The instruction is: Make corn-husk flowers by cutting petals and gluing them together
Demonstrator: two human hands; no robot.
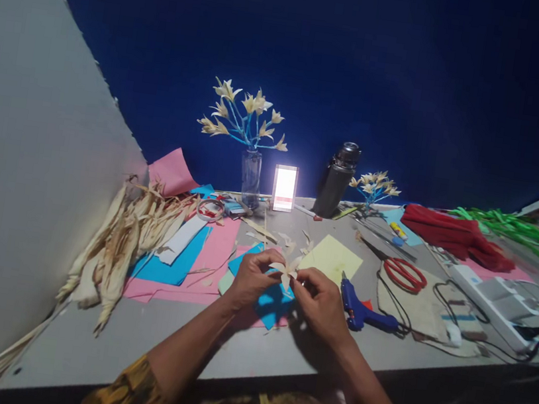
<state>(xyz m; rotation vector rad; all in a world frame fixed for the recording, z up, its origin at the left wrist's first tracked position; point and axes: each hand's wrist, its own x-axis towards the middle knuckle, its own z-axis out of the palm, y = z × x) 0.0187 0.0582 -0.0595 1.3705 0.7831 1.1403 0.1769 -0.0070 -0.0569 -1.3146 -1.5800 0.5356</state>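
Observation:
A small cream flower [286, 271], its petals looking like dried husk, is held up between both hands over the table's middle. My left hand [254, 281] pinches it from the left side. From the right, my right hand [320, 301] closes its thumb and fingers on the other petals. Blue paper [271, 306] lies beneath the hands, and a yellow sheet [334, 261] is just behind them. A blue glue gun [364, 314] rests close to the right of my right hand.
Dried corn husks [128, 242] are heaped at the left beside pink paper [215, 248]. A glass vase [251, 176] of husk flowers, a bright lamp [284, 187] and a dark flask [337, 181] stand behind. Red-handled scissors [404, 274], red cloth [455, 236] and a power strip [490, 306] lie right.

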